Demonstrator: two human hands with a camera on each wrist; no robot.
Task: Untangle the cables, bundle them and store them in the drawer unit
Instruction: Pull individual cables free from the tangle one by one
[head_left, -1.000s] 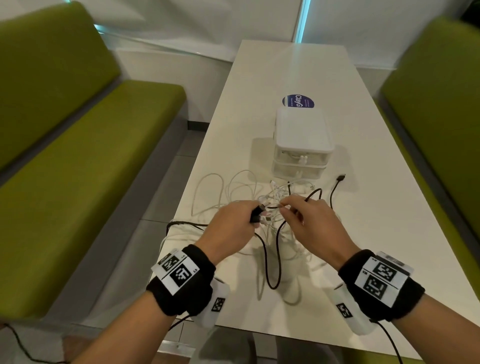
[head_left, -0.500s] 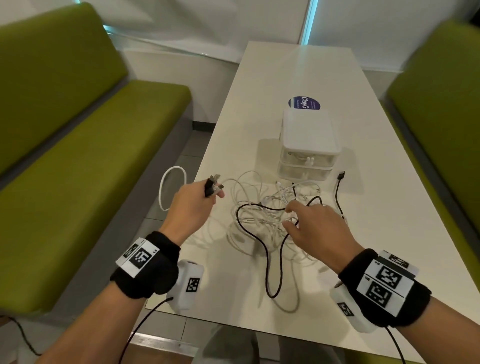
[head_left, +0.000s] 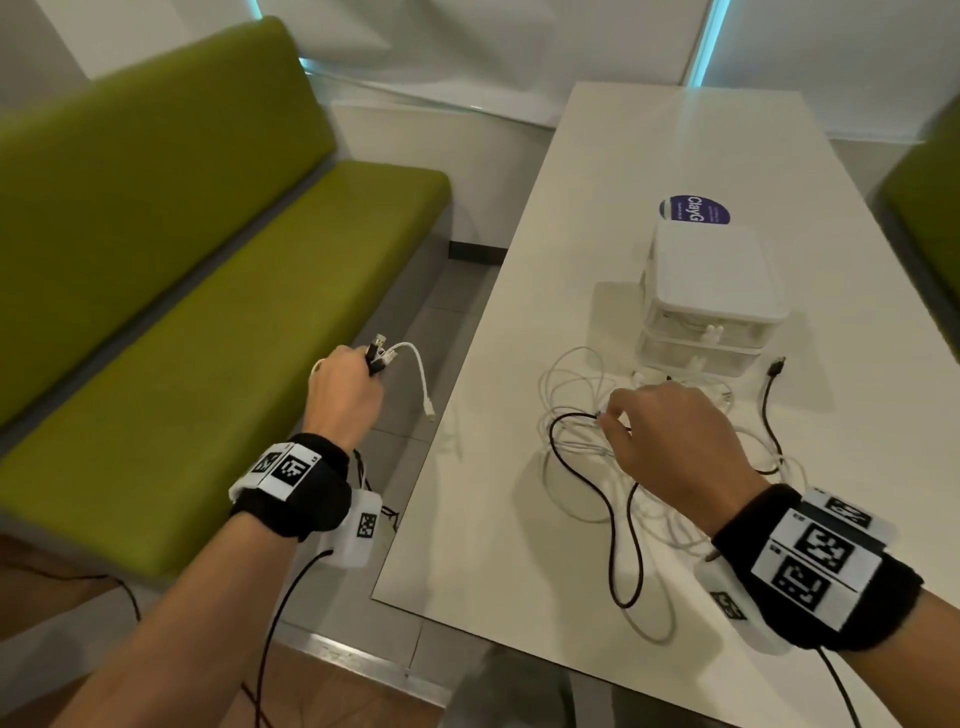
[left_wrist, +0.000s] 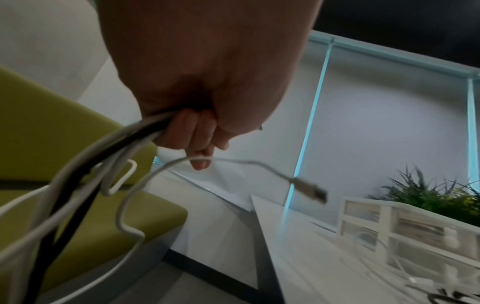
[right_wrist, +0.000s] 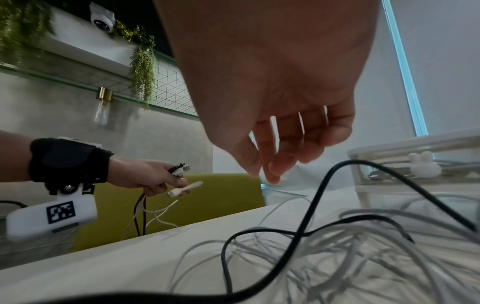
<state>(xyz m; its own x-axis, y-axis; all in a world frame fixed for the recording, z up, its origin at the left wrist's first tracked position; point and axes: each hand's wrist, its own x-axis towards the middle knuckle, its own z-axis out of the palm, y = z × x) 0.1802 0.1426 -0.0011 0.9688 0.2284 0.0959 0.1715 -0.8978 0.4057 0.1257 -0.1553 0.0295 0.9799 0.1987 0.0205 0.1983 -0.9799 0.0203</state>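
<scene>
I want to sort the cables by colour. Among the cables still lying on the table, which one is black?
The black cable looping across the white tangle beside the right hand; the other cables on the table are white.

The table (head_left: 675, 156) is plain white, and everything else is placed from it. On it stands a white, partly translucent drawer unit (head_left: 711, 280) with a white rabbit-shaped knob (right_wrist: 424, 164). Behind the unit lies a dark blue sticker (head_left: 693, 209) with white lettering. In front of the unit sprawl white cables (head_left: 571, 384) crossed by a black cable (head_left: 618, 519). Off the table's left edge runs an olive-green bench (head_left: 182, 286); a second green bench (head_left: 924, 208) flanks its right edge. Both wrists wear black bands (head_left: 306, 488) carrying white tags (head_left: 810, 561) printed with black square code patterns. Beyond the table's far end, the pale wall shows turquoise strips (head_left: 706, 41).
</scene>
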